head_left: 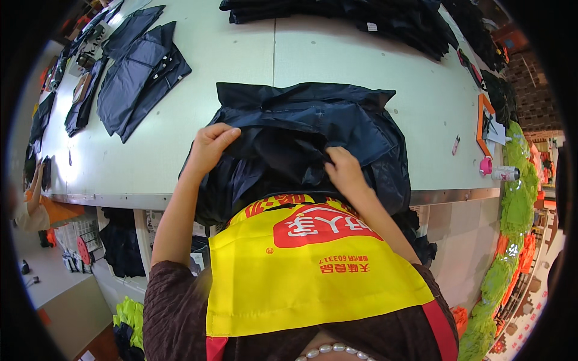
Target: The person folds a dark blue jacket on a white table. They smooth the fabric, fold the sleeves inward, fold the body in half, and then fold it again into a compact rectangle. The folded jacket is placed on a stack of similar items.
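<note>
A dark navy garment of thin, shiny cloth lies bunched at the near edge of the table, and its lower part hangs over that edge in front of my body. My left hand pinches its left side, with the thumb on top of the cloth. Further right, my right hand has its fingers curled into a fold near the middle. Between the two hands the cloth gapes into a dark opening. Which part of the garment this is, I cannot tell.
Dark garments are heaped at the table's far side; more flat dark pieces lie far left. An orange-edged box, a pink item and a can sit right, beside lime-green cloth. Another person's arm shows far left.
</note>
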